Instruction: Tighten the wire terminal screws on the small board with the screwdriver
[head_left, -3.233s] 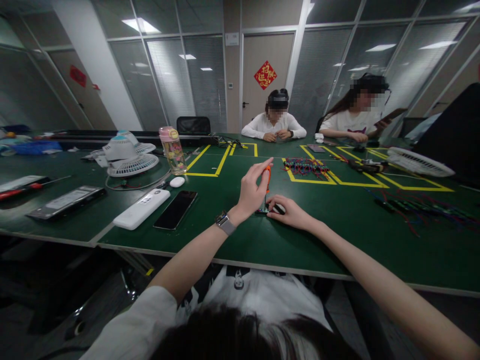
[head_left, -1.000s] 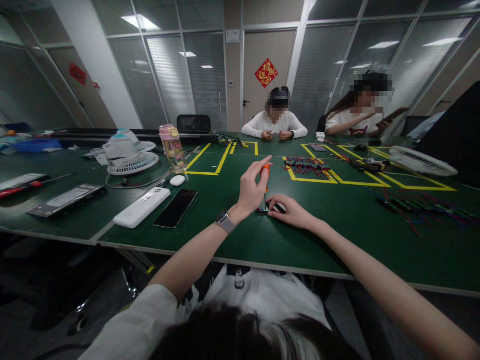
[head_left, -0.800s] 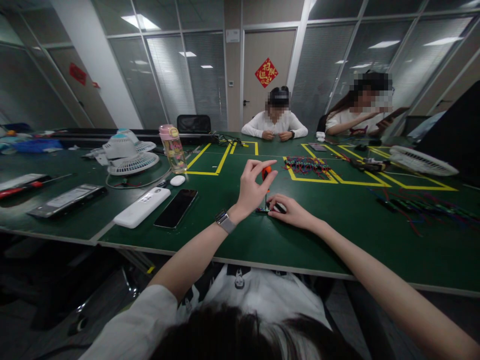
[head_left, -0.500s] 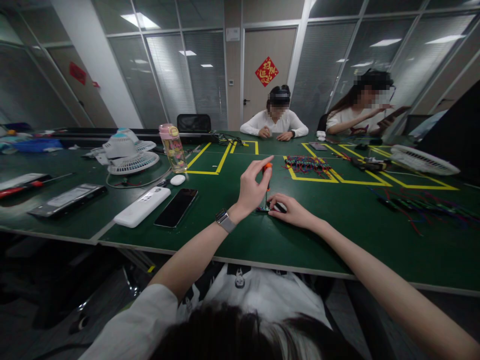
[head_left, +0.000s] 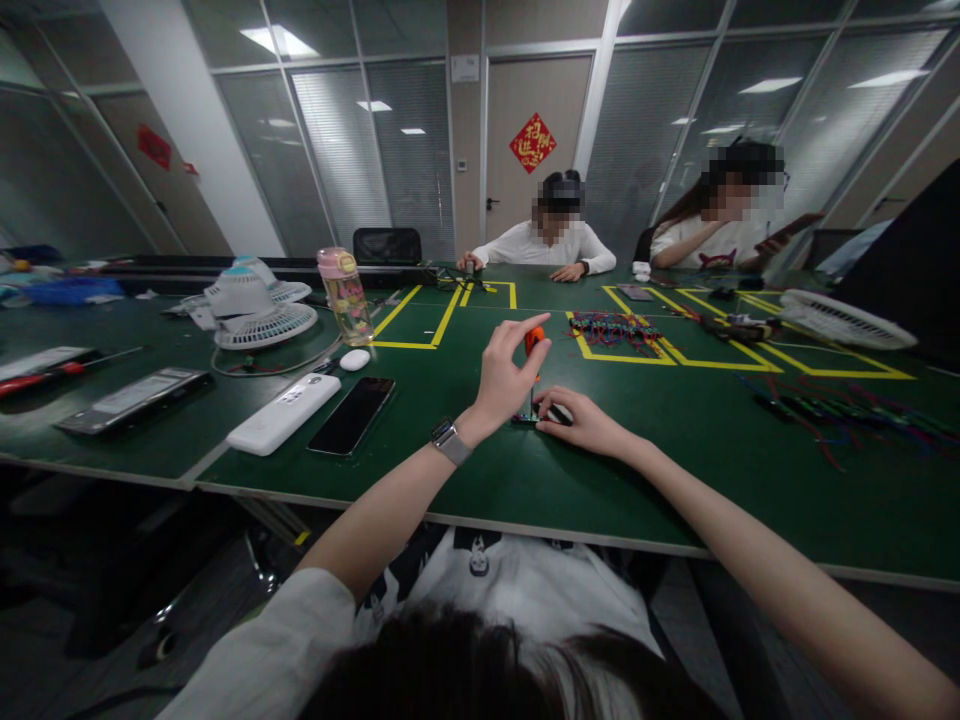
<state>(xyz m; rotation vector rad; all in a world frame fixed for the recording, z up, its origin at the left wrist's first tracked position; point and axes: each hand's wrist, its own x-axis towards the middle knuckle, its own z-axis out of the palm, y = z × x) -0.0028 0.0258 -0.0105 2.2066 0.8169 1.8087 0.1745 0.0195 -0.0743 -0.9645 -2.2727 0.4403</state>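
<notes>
An orange-handled screwdriver (head_left: 535,338) stands upright, its thin shaft running down to a small circuit board (head_left: 526,420) on the green table. Around the handle is my left hand (head_left: 501,368), with the thumb and fingers closed about it and the index finger stretched past its top. My right hand (head_left: 579,420) rests low on the table, thumb and fingers pinched at the board's right edge. A dark object partly shows under the right-hand fingers; its kind is unclear.
A black phone (head_left: 352,415), a white power bank (head_left: 285,413) and a pink-lidded bottle (head_left: 346,300) stand to the left. Wired circuit boards (head_left: 615,330) lie ahead, more (head_left: 847,410) at right. White fans (head_left: 259,308) sit far left. Two people sit across the table.
My left thumb and fingers have shifted slightly around the screwdriver handle. My right hand has stayed in place. The person opposite has moved one hand outward to a small object.
</notes>
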